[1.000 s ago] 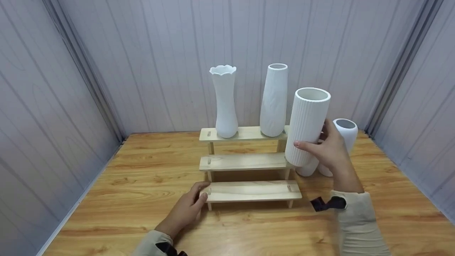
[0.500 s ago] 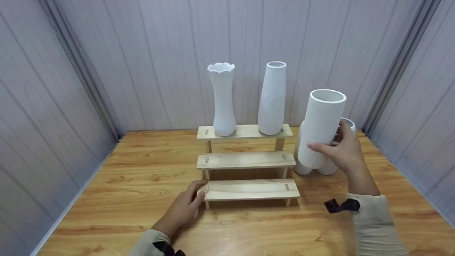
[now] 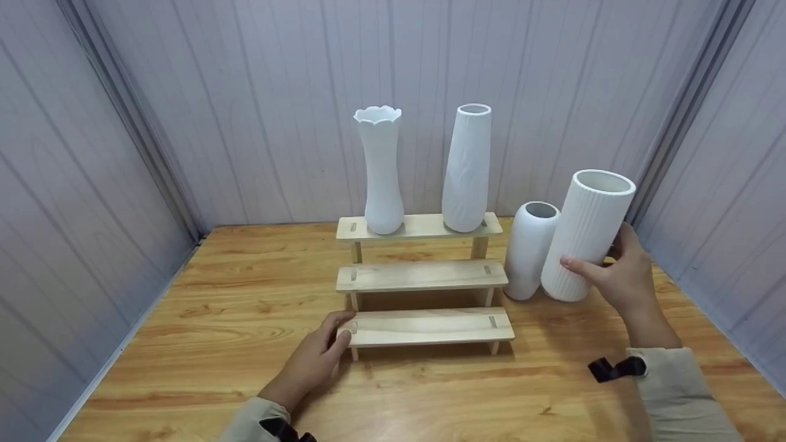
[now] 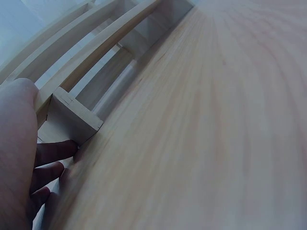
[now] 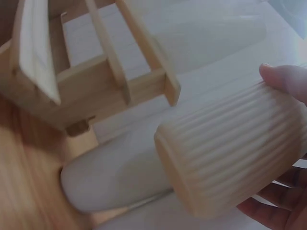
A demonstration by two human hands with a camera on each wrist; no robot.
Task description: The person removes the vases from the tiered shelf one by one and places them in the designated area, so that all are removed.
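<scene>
Apparently we are partway through arranging white vases around the three-tier wooden stand. Up on its top tier, the scalloped-rim vase and the tapered vase stand upright and apart, and we take those two as done. Our right hand grasps the ribbed cylindrical vase, thumb on the near side; it is tilted, off to the right of the stand, and the right wrist view shows its base raised, so we count its placing as unfinished. Our left hand grips the left end of the bottom tier, which seems to steady it. Left over, as we judge it, are the smooth round-shouldered vase, upright on the wooden tabletop just beside the stand, and a further pale vase, only partly visible below it in the right wrist view.
</scene>
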